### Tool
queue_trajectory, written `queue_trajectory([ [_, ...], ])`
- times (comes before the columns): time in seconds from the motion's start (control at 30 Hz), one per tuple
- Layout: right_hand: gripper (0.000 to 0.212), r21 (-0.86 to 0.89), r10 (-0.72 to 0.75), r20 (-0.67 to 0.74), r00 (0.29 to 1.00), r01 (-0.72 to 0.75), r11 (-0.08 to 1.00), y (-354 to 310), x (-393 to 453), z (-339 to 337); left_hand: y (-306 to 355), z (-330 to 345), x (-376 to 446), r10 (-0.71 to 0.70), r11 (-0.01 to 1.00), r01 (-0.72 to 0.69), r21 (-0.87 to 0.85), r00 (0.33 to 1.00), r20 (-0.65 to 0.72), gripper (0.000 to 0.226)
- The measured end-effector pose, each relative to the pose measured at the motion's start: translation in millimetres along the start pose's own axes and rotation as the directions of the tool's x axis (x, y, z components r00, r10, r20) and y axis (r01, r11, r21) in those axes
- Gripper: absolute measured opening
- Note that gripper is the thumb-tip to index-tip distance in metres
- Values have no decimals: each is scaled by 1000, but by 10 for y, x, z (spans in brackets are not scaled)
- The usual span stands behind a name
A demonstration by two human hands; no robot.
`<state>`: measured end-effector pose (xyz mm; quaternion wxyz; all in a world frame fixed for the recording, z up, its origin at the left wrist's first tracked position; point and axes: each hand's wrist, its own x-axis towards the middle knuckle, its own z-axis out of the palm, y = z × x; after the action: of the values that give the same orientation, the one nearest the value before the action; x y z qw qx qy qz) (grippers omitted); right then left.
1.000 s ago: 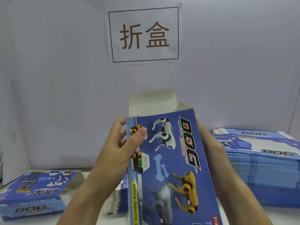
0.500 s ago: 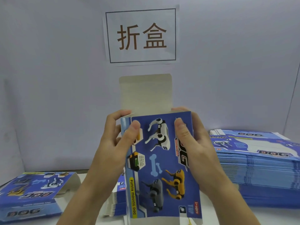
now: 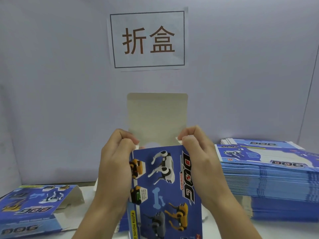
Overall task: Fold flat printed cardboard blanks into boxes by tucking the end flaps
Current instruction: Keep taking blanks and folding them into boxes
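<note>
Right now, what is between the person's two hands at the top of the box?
In the head view, the tall grey end flap stands upright between the left hand and the right hand, above the blue box they hold.

Wall sign (image 3: 147, 40) reading 折盒

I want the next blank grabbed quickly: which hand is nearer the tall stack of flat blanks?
Right. The right hand pinches the box's top corner on the side facing the stack of flat blanks; the left hand pinches the far corner.
</note>
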<state>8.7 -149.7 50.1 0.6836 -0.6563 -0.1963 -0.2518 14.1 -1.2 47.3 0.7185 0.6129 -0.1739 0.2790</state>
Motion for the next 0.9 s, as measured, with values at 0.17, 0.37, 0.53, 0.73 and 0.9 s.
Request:
queue_trajectory([
  [0.17, 34, 73, 91, -13, 996, -90, 993, 53, 17, -84, -55, 29, -23, -63, 989, 69, -133, 997, 53, 36],
  [0.37, 26, 74, 136, 67, 988, -141, 987, 58, 35, -97, -44, 43, 4, -16, 997, 22, -69, 996, 89, 36],
  [0.53, 19, 99, 15, -39, 999, -11, 995, 79, 15, -101, -17, 28, -46, 73, 992, -62, -114, 993, 93, 19],
  [0.73, 49, 345, 64, 92, 994, -92, 934, 69, -58, -104, -29, 4, -49, -31, 963, 69, -260, 989, 145, 58],
  [0.9, 30, 218, 13, 126, 992, -41, 975, 53, -35, -107, -120, -11, 0, 5, 992, 9, -122, 994, 112, 31],
])
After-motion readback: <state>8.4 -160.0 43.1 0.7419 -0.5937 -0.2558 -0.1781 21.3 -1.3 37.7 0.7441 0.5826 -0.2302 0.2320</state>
